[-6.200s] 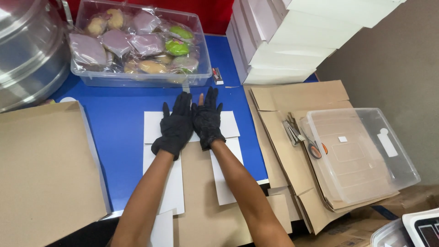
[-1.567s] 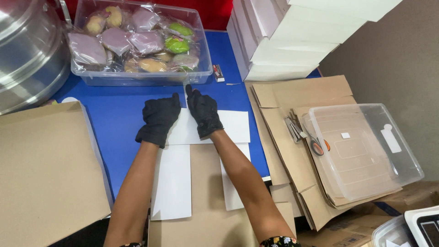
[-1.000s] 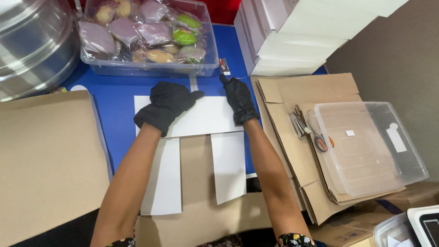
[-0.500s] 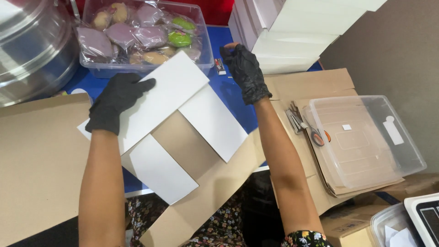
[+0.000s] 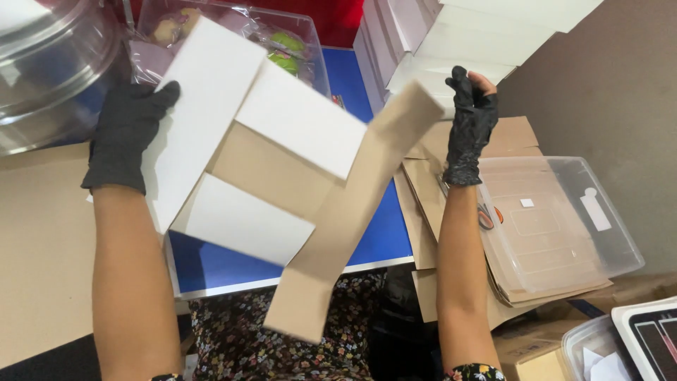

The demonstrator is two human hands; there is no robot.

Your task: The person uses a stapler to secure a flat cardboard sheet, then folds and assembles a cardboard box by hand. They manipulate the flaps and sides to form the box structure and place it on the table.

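Both my hands wear black gloves and hold a flat, unfolded cardboard box blank [image 5: 282,176], white on some flaps and brown on others, lifted off the blue table [image 5: 381,226] and tilted. My left hand [image 5: 127,134] grips the white flap at the blank's left edge. My right hand [image 5: 469,120] holds the top end of the long brown flap at the right, which hangs down toward my lap.
A clear tub of wrapped pastries [image 5: 275,49] stands at the back. A metal steamer [image 5: 49,70] is at the far left. Stacked white boxes [image 5: 451,42] sit back right. A clear lidded bin [image 5: 550,219] rests on flat brown cardboard [image 5: 423,183] at right.
The blank lay flat on the table under both hands; I have lifted it up and toward me, my hands spreading apart to its left and right edges, with the brown flap swinging down.
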